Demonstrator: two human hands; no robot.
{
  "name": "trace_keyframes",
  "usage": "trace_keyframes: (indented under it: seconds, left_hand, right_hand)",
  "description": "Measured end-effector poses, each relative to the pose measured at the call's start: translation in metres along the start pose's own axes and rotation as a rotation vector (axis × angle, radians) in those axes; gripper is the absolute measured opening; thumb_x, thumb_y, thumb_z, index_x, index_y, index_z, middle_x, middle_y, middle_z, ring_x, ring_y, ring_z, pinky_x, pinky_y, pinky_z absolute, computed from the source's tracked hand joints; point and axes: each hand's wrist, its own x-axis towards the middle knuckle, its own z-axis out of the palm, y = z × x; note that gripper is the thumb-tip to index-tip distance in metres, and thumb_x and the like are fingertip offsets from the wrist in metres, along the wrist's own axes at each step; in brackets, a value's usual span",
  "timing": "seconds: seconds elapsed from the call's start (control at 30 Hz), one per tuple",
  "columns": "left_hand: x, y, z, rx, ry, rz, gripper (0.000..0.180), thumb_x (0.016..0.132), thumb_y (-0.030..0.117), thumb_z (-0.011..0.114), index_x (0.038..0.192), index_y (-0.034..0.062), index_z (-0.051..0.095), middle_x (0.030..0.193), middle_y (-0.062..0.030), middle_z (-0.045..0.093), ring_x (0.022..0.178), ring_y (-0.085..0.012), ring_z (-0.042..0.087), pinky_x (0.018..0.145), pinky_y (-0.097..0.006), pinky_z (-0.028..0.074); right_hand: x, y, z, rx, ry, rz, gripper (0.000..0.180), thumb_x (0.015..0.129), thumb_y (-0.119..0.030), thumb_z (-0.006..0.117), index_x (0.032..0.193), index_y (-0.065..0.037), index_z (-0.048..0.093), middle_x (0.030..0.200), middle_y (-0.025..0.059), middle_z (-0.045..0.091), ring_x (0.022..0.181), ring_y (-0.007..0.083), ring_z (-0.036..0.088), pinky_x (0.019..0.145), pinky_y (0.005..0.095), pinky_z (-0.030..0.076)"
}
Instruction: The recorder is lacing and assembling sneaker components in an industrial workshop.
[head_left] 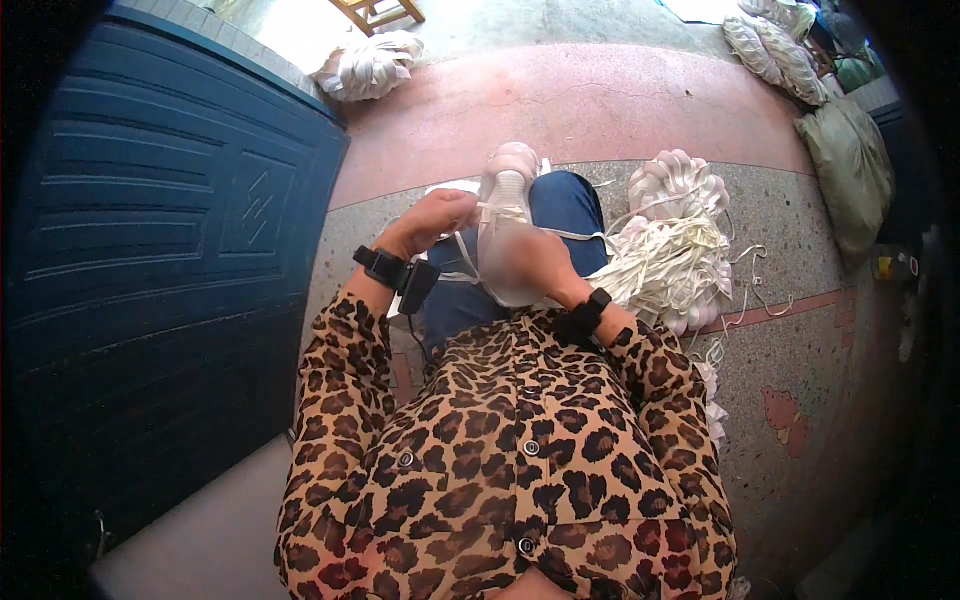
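Note:
A pale pink-white shoe lies lengthwise over my lap, between my blue trouser legs, its toe pointing away. My left hand is beside the shoe's left edge, its fingers pinched on a white shoelace that crosses the lacing area. Over the near part of the shoe is my right hand; a blurred patch hides its fingers, so their grip does not show. Loose lace ends trail to both sides across my legs.
Right of my legs sits a heap of white laces beside stacked pale shoes. A blue panelled door stands close on the left. Farther off are a white bundle, a wooden stool and a full sack.

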Motion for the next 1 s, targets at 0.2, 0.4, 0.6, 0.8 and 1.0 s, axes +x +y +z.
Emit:
trace_keyframes:
  seconds: [0.2, 0.4, 0.6, 0.8, 1.0]
  left_hand:
    - [0.000, -0.012, -0.008, -0.068, 0.055, -0.012, 0.029, 0.102, 0.031, 0.056, 0.083, 0.0095, 0.063, 0.076, 0.0004, 0.063, 0.066, -0.0092, 0.055, 0.064, -0.024, 0.045]
    - [0.000, -0.026, -0.012, -0.332, 0.125, -0.125, 0.027, 0.099, 0.025, 0.060, 0.077, 0.0096, 0.059, 0.070, 0.0007, 0.059, 0.061, -0.0113, 0.054, 0.055, -0.025, 0.043]
    - [0.003, -0.022, -0.009, -0.423, 0.112, -0.127, 0.023, 0.100, 0.023, 0.059, 0.081, 0.0104, 0.057, 0.070, 0.0004, 0.059, 0.061, -0.0123, 0.056, 0.055, -0.026, 0.043]
    - [0.005, -0.028, -0.011, -0.409, 0.059, -0.087, 0.026, 0.105, 0.027, 0.051, 0.085, 0.0103, 0.057, 0.075, -0.0011, 0.061, 0.071, -0.0153, 0.058, 0.066, -0.028, 0.047]
    - [0.007, -0.014, -0.007, -0.432, 0.052, -0.068, 0.032, 0.106, 0.031, 0.049, 0.085, 0.0089, 0.059, 0.077, -0.0024, 0.062, 0.074, -0.0162, 0.058, 0.069, -0.029, 0.048]
  right_hand:
    - [0.014, -0.020, 0.012, -0.187, 0.127, 0.004, 0.020, 0.093, -0.024, 0.059, 0.100, -0.006, 0.066, 0.081, 0.0204, 0.068, 0.079, 0.0400, 0.068, 0.068, 0.0494, 0.054]
    - [0.017, -0.015, 0.021, -0.155, 0.089, 0.067, 0.021, 0.093, -0.017, 0.053, 0.104, -0.004, 0.064, 0.084, 0.0253, 0.068, 0.080, 0.0438, 0.067, 0.070, 0.0525, 0.054]
    - [0.035, 0.001, 0.024, -0.126, -0.009, 0.114, 0.016, 0.088, -0.014, 0.057, 0.096, -0.002, 0.065, 0.088, 0.0228, 0.070, 0.085, 0.0401, 0.070, 0.075, 0.0489, 0.056]
    - [0.033, -0.022, 0.019, -0.425, -0.076, 0.004, 0.013, 0.084, -0.010, 0.063, 0.093, -0.002, 0.065, 0.088, 0.0211, 0.071, 0.084, 0.0337, 0.073, 0.069, 0.0423, 0.058]
    - [0.033, -0.016, 0.006, -0.376, -0.064, -0.074, 0.013, 0.085, -0.010, 0.062, 0.093, -0.001, 0.064, 0.091, 0.0209, 0.071, 0.084, 0.0361, 0.071, 0.068, 0.0448, 0.056]
